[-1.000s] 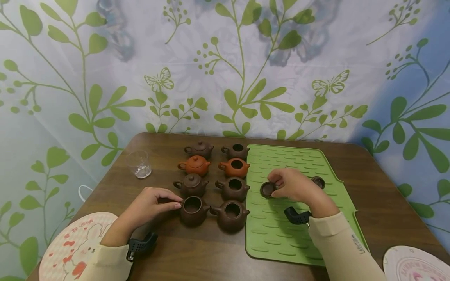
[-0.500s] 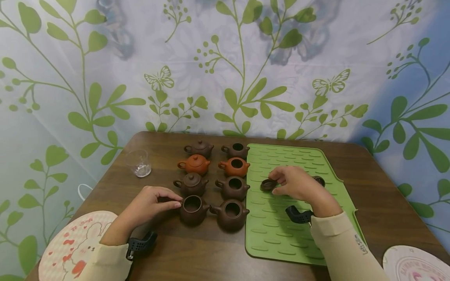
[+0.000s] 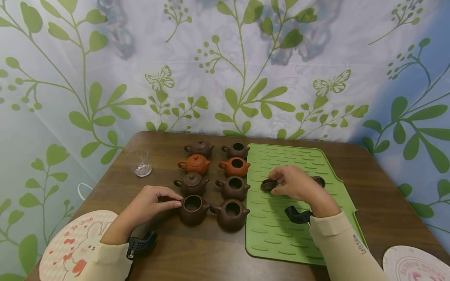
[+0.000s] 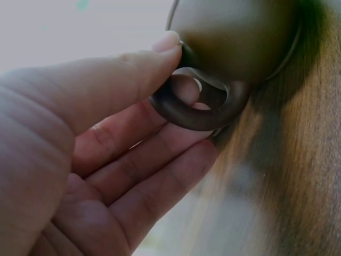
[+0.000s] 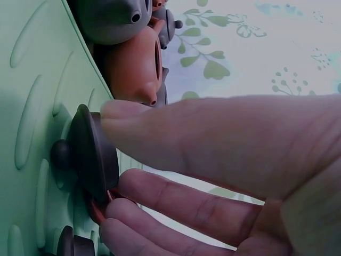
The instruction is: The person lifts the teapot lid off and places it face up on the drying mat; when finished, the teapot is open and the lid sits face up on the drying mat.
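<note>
My left hand (image 3: 149, 205) pinches the handle (image 4: 200, 114) of a lidless dark brown teapot (image 3: 193, 210) at the front left of the group. Thumb and fingers meet around that handle in the left wrist view. Over the green mat, my right hand (image 3: 293, 185) holds a small dark brown teapot lid (image 3: 268, 185) by its edge. The lid (image 5: 96, 152) stands tilted in the right wrist view, its knob towards the mat, thumb on one side and fingertips on the other. Another dark lid (image 3: 318, 181) lies on the mat, partly behind the right wrist.
Lidded teapots (image 3: 191, 184) stand behind the left hand's pot. A column of lidless ones (image 3: 232, 215) lines the edge of the green mat (image 3: 270, 249). A clear glass (image 3: 142, 168) is at the left; round placemats (image 3: 75, 242) lie at both front corners.
The lid at my right hand lay with its hollow side up; now it is tipped up onto its edge. The right hand rose slightly. My left hand keeps its place on the handle.
</note>
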